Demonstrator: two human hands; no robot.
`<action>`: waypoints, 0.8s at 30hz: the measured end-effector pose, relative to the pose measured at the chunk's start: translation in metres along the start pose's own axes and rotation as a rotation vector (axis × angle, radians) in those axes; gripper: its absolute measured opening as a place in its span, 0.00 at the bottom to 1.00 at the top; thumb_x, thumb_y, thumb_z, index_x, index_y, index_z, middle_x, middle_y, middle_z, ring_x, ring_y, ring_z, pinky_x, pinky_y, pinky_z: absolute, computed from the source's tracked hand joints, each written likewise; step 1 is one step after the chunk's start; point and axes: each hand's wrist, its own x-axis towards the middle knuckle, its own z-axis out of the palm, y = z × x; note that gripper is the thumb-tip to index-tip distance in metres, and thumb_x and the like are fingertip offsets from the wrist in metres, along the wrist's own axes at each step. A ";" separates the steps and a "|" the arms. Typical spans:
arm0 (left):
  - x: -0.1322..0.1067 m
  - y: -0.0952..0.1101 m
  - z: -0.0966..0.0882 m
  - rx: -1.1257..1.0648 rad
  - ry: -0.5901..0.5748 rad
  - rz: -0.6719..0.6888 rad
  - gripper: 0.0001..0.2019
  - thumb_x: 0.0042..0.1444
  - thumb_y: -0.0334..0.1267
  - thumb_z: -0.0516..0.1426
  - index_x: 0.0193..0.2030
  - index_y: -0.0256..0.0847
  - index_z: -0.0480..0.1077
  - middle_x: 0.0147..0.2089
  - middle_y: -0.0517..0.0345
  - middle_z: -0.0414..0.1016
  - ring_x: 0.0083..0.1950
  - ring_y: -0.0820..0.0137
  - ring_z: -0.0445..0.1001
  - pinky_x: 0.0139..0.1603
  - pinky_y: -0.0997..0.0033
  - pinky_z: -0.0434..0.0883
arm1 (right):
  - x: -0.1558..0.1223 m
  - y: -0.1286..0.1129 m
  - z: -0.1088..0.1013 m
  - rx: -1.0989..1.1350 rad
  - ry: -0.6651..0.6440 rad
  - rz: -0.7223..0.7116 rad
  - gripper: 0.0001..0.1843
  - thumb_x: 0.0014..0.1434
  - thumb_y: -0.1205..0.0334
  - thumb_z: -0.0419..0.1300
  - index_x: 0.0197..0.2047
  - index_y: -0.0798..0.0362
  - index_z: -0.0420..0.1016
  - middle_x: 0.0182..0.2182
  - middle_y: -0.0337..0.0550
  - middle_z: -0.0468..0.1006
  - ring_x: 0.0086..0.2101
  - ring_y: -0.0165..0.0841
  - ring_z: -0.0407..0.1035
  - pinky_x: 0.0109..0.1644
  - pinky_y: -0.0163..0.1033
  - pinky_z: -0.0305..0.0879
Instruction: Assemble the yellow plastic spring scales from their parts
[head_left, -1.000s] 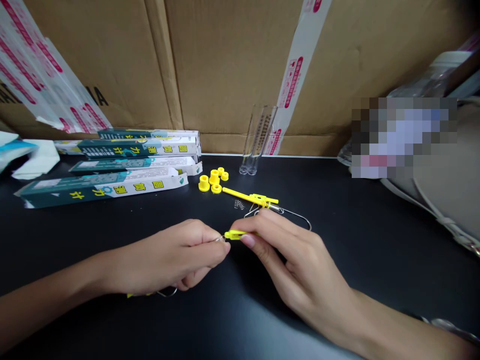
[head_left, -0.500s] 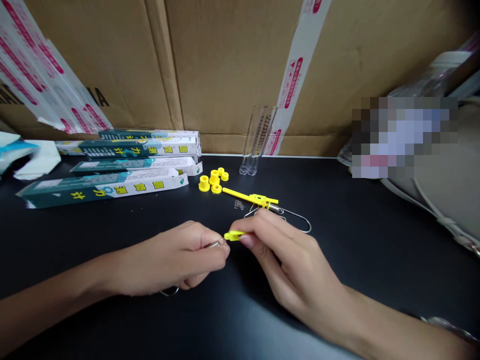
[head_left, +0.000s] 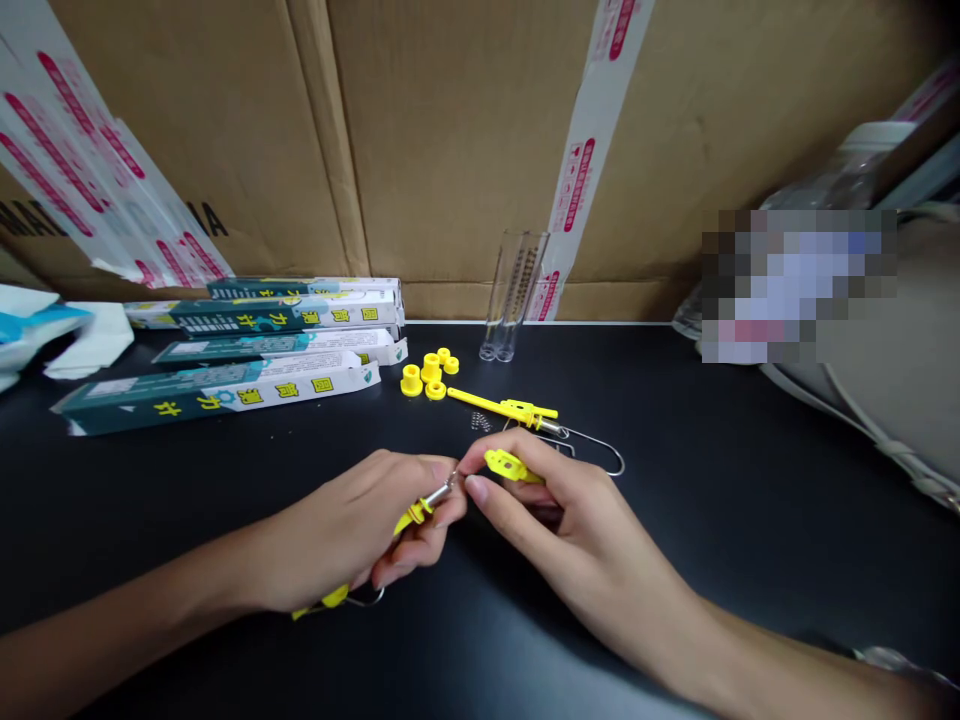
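My left hand point(head_left: 360, 525) is closed around a yellow plastic rod point(head_left: 411, 517) with a shiny metal spring point(head_left: 437, 495) at its end. Much of this rod is hidden in the palm; yellow plastic and a curved wire show below the hand. In my right hand point(head_left: 577, 510), a small yellow plastic piece with holes point(head_left: 506, 465) is tucked between the fingers. Its thumb and index fingertip meet near the spring's tip. Just beyond lies another yellow rod point(head_left: 480, 402) with a metal spring and a wire hook point(head_left: 616, 455). Tiny metal bits point(head_left: 481, 422) are beside it.
Several yellow caps point(head_left: 411, 381) stand behind my hands. Two clear tubes point(head_left: 504, 310) stand upright near a cardboard box point(head_left: 450, 150). Several printed boxes point(head_left: 225, 390) lie at the left. A grey bag point(head_left: 892, 370) and a plastic bottle point(head_left: 862, 160) sit at the right.
The left hand has turned, exposing more of the yellow rod and spring. The yellow piece has shifted back into my right fingers, and the right fingertips have moved left to the spring's tip.
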 end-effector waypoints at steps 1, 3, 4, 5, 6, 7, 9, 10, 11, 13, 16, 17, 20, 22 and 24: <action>0.000 0.000 -0.001 0.005 -0.006 -0.021 0.20 0.68 0.50 0.40 0.29 0.43 0.58 0.19 0.65 0.60 0.19 0.72 0.56 0.17 0.78 0.57 | 0.001 0.000 0.000 0.035 -0.010 0.017 0.05 0.70 0.59 0.55 0.45 0.50 0.71 0.35 0.37 0.76 0.33 0.29 0.73 0.36 0.31 0.68; 0.000 -0.002 -0.002 0.002 -0.006 -0.051 0.19 0.68 0.50 0.40 0.29 0.43 0.57 0.19 0.66 0.59 0.18 0.74 0.55 0.16 0.80 0.56 | 0.002 0.000 0.000 0.071 -0.022 0.052 0.07 0.69 0.58 0.56 0.42 0.50 0.72 0.33 0.36 0.75 0.30 0.27 0.70 0.34 0.31 0.65; 0.000 -0.003 -0.002 0.001 -0.003 -0.056 0.19 0.68 0.49 0.41 0.29 0.43 0.57 0.19 0.67 0.59 0.18 0.74 0.54 0.16 0.80 0.56 | 0.003 -0.001 0.000 0.074 -0.031 0.076 0.07 0.69 0.57 0.57 0.41 0.51 0.73 0.31 0.35 0.73 0.27 0.26 0.66 0.30 0.31 0.61; 0.000 -0.005 -0.002 0.001 -0.003 -0.057 0.19 0.68 0.49 0.42 0.28 0.43 0.56 0.18 0.67 0.58 0.18 0.75 0.53 0.15 0.81 0.55 | 0.003 -0.001 -0.001 0.070 -0.040 0.099 0.08 0.68 0.57 0.57 0.40 0.51 0.73 0.27 0.33 0.70 0.24 0.25 0.60 0.27 0.31 0.56; 0.001 -0.006 -0.002 0.003 -0.003 -0.055 0.19 0.68 0.49 0.43 0.27 0.43 0.56 0.18 0.67 0.57 0.18 0.76 0.52 0.15 0.82 0.54 | 0.004 -0.001 -0.001 0.066 -0.048 0.120 0.08 0.68 0.56 0.58 0.40 0.51 0.73 0.25 0.32 0.65 0.22 0.24 0.54 0.24 0.31 0.51; 0.001 -0.007 -0.002 0.006 -0.006 -0.050 0.20 0.68 0.50 0.43 0.27 0.42 0.55 0.18 0.68 0.57 0.17 0.77 0.51 0.15 0.83 0.53 | 0.004 -0.002 -0.001 0.068 -0.056 0.138 0.09 0.67 0.56 0.58 0.39 0.52 0.73 0.23 0.30 0.61 0.21 0.24 0.49 0.23 0.32 0.46; 0.000 -0.008 -0.002 0.012 -0.008 -0.038 0.20 0.68 0.51 0.43 0.28 0.42 0.57 0.17 0.68 0.56 0.17 0.77 0.51 0.15 0.83 0.54 | 0.005 -0.002 -0.002 0.103 -0.060 0.168 0.10 0.65 0.55 0.60 0.38 0.52 0.73 0.21 0.29 0.55 0.22 0.25 0.43 0.23 0.33 0.41; 0.000 -0.008 -0.001 0.012 -0.002 -0.030 0.20 0.69 0.51 0.43 0.29 0.42 0.58 0.17 0.69 0.57 0.17 0.77 0.52 0.15 0.84 0.55 | 0.006 -0.003 -0.002 0.133 -0.060 0.181 0.11 0.65 0.53 0.62 0.37 0.53 0.73 0.22 0.29 0.54 0.23 0.25 0.43 0.24 0.34 0.40; 0.000 -0.008 -0.001 0.005 0.009 -0.022 0.20 0.69 0.51 0.43 0.30 0.42 0.59 0.18 0.69 0.58 0.17 0.78 0.53 0.14 0.84 0.55 | 0.006 -0.003 -0.003 0.165 -0.058 0.191 0.12 0.64 0.52 0.63 0.36 0.53 0.72 0.22 0.30 0.55 0.23 0.25 0.43 0.24 0.34 0.40; 0.000 -0.008 0.001 -0.017 0.039 0.000 0.18 0.69 0.52 0.44 0.34 0.43 0.61 0.20 0.69 0.61 0.16 0.79 0.54 0.14 0.84 0.55 | 0.007 -0.004 -0.003 0.213 -0.054 0.215 0.15 0.62 0.51 0.64 0.34 0.54 0.71 0.22 0.29 0.54 0.23 0.25 0.43 0.24 0.34 0.40; 0.001 -0.010 0.004 -0.031 0.124 0.103 0.14 0.68 0.51 0.48 0.39 0.44 0.64 0.26 0.69 0.65 0.19 0.79 0.59 0.15 0.84 0.58 | 0.008 -0.005 -0.005 0.255 -0.034 0.242 0.16 0.62 0.49 0.65 0.33 0.54 0.70 0.21 0.28 0.53 0.23 0.24 0.42 0.24 0.34 0.40; 0.001 -0.012 0.006 0.004 0.172 0.162 0.11 0.67 0.49 0.51 0.42 0.44 0.65 0.28 0.68 0.65 0.21 0.78 0.62 0.16 0.83 0.60 | 0.008 -0.004 -0.005 0.271 -0.019 0.246 0.17 0.61 0.49 0.65 0.33 0.54 0.69 0.21 0.28 0.52 0.22 0.24 0.42 0.23 0.34 0.39; -0.002 -0.016 0.012 0.260 0.414 0.371 0.07 0.63 0.39 0.56 0.47 0.47 0.67 0.32 0.67 0.69 0.28 0.76 0.68 0.26 0.80 0.67 | 0.009 -0.002 -0.007 0.330 0.012 0.258 0.18 0.61 0.48 0.65 0.33 0.53 0.69 0.21 0.28 0.51 0.22 0.24 0.41 0.22 0.33 0.39; -0.004 -0.019 0.016 0.473 0.597 0.477 0.09 0.63 0.35 0.57 0.50 0.49 0.68 0.37 0.67 0.74 0.32 0.76 0.71 0.33 0.78 0.69 | 0.009 -0.001 -0.009 0.362 0.018 0.272 0.18 0.61 0.48 0.65 0.34 0.53 0.69 0.21 0.27 0.50 0.21 0.24 0.40 0.21 0.33 0.39; -0.006 -0.022 0.020 0.652 0.689 0.532 0.11 0.65 0.34 0.55 0.52 0.51 0.68 0.42 0.66 0.76 0.38 0.75 0.74 0.39 0.76 0.70 | 0.009 -0.001 -0.009 0.383 0.018 0.285 0.17 0.61 0.48 0.65 0.34 0.53 0.69 0.20 0.26 0.49 0.21 0.23 0.40 0.21 0.33 0.39</action>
